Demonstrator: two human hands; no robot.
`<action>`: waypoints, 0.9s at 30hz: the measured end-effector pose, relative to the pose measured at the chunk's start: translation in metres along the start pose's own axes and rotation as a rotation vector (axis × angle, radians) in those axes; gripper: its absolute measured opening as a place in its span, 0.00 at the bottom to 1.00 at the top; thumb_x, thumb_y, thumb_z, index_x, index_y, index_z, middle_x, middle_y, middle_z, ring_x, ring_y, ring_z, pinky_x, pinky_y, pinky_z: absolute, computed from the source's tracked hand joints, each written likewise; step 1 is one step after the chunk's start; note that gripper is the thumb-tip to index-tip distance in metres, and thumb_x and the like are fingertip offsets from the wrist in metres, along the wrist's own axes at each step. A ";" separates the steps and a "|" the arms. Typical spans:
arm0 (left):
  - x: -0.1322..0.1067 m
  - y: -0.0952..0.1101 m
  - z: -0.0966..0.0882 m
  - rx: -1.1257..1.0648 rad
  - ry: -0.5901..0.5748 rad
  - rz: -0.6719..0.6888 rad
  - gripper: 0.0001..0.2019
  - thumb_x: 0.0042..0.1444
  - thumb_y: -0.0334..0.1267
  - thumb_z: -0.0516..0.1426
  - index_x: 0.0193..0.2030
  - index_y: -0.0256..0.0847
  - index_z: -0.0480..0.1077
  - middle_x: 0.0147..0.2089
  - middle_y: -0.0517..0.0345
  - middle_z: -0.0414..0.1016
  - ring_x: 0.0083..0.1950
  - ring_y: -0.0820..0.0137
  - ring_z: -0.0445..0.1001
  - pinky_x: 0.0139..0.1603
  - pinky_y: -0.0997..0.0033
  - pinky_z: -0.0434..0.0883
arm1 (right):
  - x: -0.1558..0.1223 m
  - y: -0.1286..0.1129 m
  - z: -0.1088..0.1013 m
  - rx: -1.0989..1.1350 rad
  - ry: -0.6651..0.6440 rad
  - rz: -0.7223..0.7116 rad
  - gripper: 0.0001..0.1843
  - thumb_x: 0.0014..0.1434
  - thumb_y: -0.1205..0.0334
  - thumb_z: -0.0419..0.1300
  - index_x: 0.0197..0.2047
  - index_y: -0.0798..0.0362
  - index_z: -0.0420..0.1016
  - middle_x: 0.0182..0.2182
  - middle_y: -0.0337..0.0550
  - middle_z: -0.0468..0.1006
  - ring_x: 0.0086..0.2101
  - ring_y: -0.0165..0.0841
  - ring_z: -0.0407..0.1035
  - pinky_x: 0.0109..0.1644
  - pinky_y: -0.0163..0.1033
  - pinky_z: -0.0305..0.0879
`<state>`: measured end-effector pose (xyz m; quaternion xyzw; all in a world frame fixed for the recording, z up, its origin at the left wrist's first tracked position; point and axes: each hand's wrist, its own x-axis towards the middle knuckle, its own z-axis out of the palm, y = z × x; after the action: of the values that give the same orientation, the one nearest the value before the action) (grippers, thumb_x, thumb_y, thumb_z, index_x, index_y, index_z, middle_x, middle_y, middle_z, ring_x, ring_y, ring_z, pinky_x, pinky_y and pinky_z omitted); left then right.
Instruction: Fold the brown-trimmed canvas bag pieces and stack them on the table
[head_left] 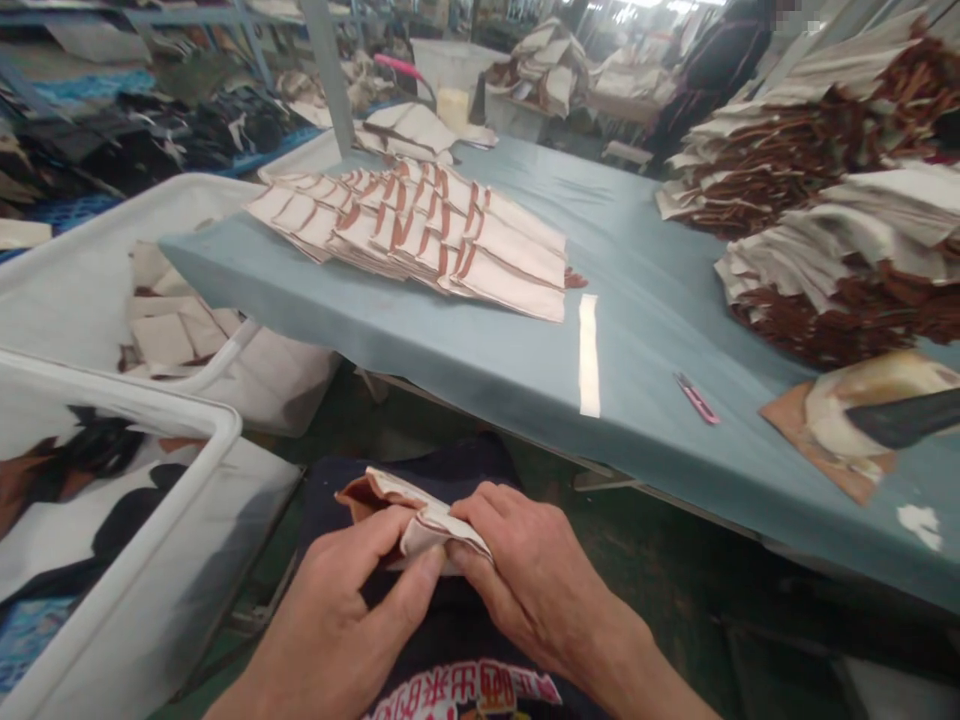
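Over my lap I hold a small cream fabric piece with a brown leather edge (390, 497). My left hand (352, 590) pinches its near end with thumb and fingers closed. My right hand (525, 570) grips the same piece from the right, fingers curled on it. Beyond my knees stands the table with a grey-blue cloth (645, 330), and on it a fanned row of the same cream and brown pieces (420, 230).
A loose cream strip (589, 355) and a pink cutter (697, 398) lie near the table's front edge. Tall stacks of pieces (832, 230) fill the right side. White bins (112, 470) with fabric stand to my left. A person in dark clothes (712, 70) stands far back.
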<state>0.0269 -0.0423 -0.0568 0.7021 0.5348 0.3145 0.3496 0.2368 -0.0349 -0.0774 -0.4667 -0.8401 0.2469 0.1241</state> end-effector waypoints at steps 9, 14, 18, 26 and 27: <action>0.002 0.003 0.006 0.002 -0.025 -0.062 0.13 0.67 0.43 0.55 0.33 0.47 0.78 0.32 0.61 0.86 0.31 0.65 0.84 0.30 0.74 0.77 | 0.005 0.001 -0.004 0.758 0.057 0.202 0.12 0.64 0.55 0.72 0.43 0.50 0.75 0.31 0.31 0.74 0.28 0.27 0.64 0.33 0.34 0.60; -0.001 0.017 0.003 -0.115 -0.041 -0.066 0.12 0.62 0.40 0.56 0.28 0.47 0.77 0.26 0.63 0.83 0.25 0.66 0.80 0.26 0.74 0.75 | 0.008 -0.003 -0.008 1.062 -0.092 0.253 0.15 0.62 0.50 0.69 0.38 0.49 0.69 0.27 0.30 0.69 0.27 0.26 0.59 0.30 0.33 0.56; -0.003 0.022 0.001 -0.156 -0.058 -0.098 0.15 0.64 0.41 0.55 0.28 0.48 0.78 0.26 0.63 0.83 0.25 0.67 0.80 0.26 0.74 0.73 | 0.010 -0.004 -0.011 1.110 -0.168 0.272 0.17 0.61 0.48 0.67 0.36 0.49 0.67 0.27 0.31 0.67 0.28 0.27 0.58 0.30 0.33 0.54; -0.009 0.013 -0.001 -0.154 -0.035 -0.158 0.15 0.61 0.43 0.57 0.27 0.46 0.81 0.24 0.60 0.82 0.24 0.65 0.77 0.24 0.72 0.71 | 0.008 -0.008 -0.006 0.902 0.003 0.177 0.12 0.70 0.55 0.61 0.34 0.50 0.71 0.27 0.32 0.72 0.26 0.26 0.62 0.30 0.33 0.56; -0.009 0.013 -0.001 -0.162 -0.029 -0.165 0.15 0.61 0.43 0.57 0.28 0.46 0.82 0.25 0.59 0.83 0.25 0.65 0.78 0.25 0.72 0.72 | 0.006 -0.008 -0.005 0.847 0.055 0.140 0.11 0.71 0.56 0.61 0.36 0.50 0.72 0.27 0.33 0.74 0.26 0.26 0.63 0.30 0.33 0.57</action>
<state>0.0309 -0.0531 -0.0463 0.6295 0.5586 0.3167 0.4375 0.2298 -0.0317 -0.0685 -0.4369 -0.6271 0.5655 0.3099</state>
